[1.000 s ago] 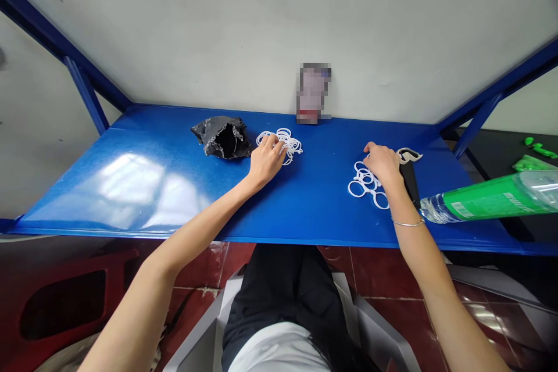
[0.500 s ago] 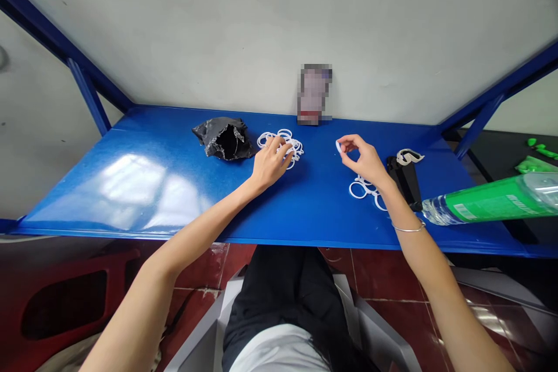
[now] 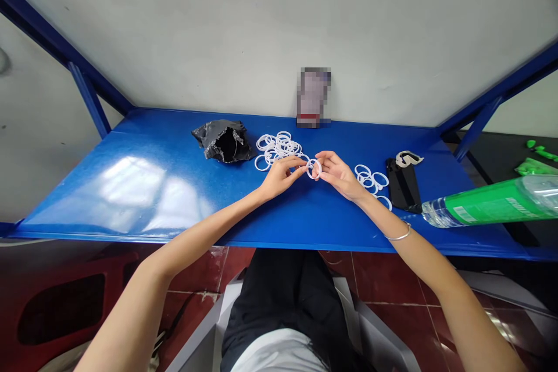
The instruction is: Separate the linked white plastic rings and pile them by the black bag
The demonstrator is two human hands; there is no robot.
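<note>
Above the middle of the blue table, my right hand [image 3: 340,177] is closed on a white ring [image 3: 321,171], gripped between thumb and fingers. My left hand [image 3: 281,176] pinches at the near side of the same ring, where a second white loop seems to overlap it; the fingertips partly hide the contact. Just behind my left hand lies a loose pile of white rings [image 3: 279,142]. To the right of my right hand rests a smaller group of white rings [image 3: 363,170].
An open black plastic bag [image 3: 222,136] lies left of the pile. At right are a black phone-like slab [image 3: 403,186], a white curled item [image 3: 408,158] and a lying green-labelled bottle [image 3: 492,200]. A blurred upright panel [image 3: 313,93] leans on the wall.
My right hand has moved left with a white ring to meet my left hand. My left hand has come off the pile, slightly right and nearer me, and now pinches at the ring.
</note>
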